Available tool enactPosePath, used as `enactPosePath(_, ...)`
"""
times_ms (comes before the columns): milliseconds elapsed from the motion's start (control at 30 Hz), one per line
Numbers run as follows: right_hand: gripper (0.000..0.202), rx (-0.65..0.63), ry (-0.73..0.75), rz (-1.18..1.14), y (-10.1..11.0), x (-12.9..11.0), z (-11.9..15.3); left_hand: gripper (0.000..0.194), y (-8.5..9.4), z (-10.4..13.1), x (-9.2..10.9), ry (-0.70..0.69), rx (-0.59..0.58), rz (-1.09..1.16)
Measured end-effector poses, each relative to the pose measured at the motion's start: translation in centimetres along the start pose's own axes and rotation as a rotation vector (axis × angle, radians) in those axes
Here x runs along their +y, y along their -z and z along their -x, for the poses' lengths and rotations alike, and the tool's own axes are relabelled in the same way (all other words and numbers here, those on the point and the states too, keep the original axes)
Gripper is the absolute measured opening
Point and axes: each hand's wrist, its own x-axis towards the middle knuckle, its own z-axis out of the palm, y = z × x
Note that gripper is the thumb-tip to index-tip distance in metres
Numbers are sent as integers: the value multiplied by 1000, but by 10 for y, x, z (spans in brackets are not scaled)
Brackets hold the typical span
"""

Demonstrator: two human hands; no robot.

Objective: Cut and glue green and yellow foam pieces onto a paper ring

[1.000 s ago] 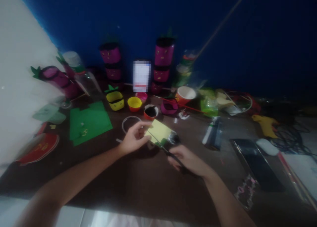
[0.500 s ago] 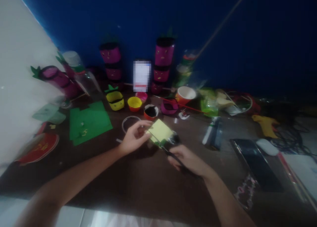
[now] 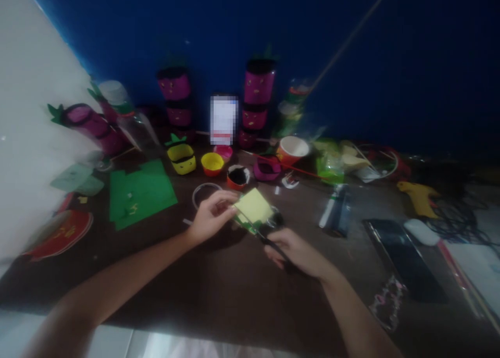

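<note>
My left hand [image 3: 213, 216] pinches the left corner of a pale yellow square sheet [image 3: 254, 206], held above the dark table. Below the sheet's lower edge a bit of green shows. My right hand [image 3: 291, 248] is closed around the dark handles of a pair of scissors [image 3: 262, 237]. Their blades lie along the sheet's lower edge and point toward my left hand; blur hides whether they are apart. A clear round ring-like lid [image 3: 205, 194] lies behind my left hand. Just behind the sheet stands a small cup with a black inside [image 3: 237, 177].
Green sheets [image 3: 142, 194] lie at left, near a red round packet [image 3: 64, 233]. Yellow [image 3: 213, 163] and purple cups [image 3: 267, 168] stand at the back, with purple decorated towers [image 3: 258, 95] and a blurred-out phone [image 3: 223, 119]. At right are a black phone [image 3: 402, 254] and a yellow glue gun [image 3: 420, 196].
The yellow sheet has shifted and turned slightly to the right against the scissors. Both hands stay almost where they were, with the same holds.
</note>
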Motion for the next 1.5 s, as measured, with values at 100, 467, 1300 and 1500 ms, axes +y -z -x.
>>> enactPosePath(100,36,10,-9,-11,0,1,0,17,0,1,1,15,7,-25)
enactPosePath(467,38,-6,4,33,1,1,0,15,-1,-1,-1,10,67,-37)
enactPosePath(1300,42,-23,14,2,-1,-1,0,23,0,-1,3,89,-59,-18)
enactPosePath(1500,44,-22,-7,16,0,0,-1,26,-2,-1,1,110,-52,22)
